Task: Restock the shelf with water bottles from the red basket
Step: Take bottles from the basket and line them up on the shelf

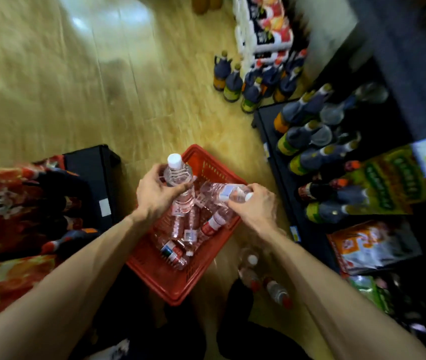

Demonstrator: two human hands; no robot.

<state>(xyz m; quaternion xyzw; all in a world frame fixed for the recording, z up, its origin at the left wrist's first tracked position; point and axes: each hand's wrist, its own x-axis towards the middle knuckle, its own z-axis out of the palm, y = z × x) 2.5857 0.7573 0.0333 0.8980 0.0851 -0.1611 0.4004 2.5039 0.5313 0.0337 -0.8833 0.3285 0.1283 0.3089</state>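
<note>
A red basket (159,276) sits on the wooden floor below me, with several clear water bottles (188,229) lying inside. My left hand (154,193) grips an upright water bottle (176,172) with a white cap, held over the basket. My right hand (256,206) holds a second water bottle (219,190) on its side, by the cap end, above the basket's right rim. The dark low shelf (279,162) runs along the right.
Dark sauce bottles (305,141) fill the shelf, and more (243,84) stand on the floor beyond it. Three water bottles (274,289) lie on the floor beside the basket's right side. A black crate (92,175) and red packaging (11,203) are at the left.
</note>
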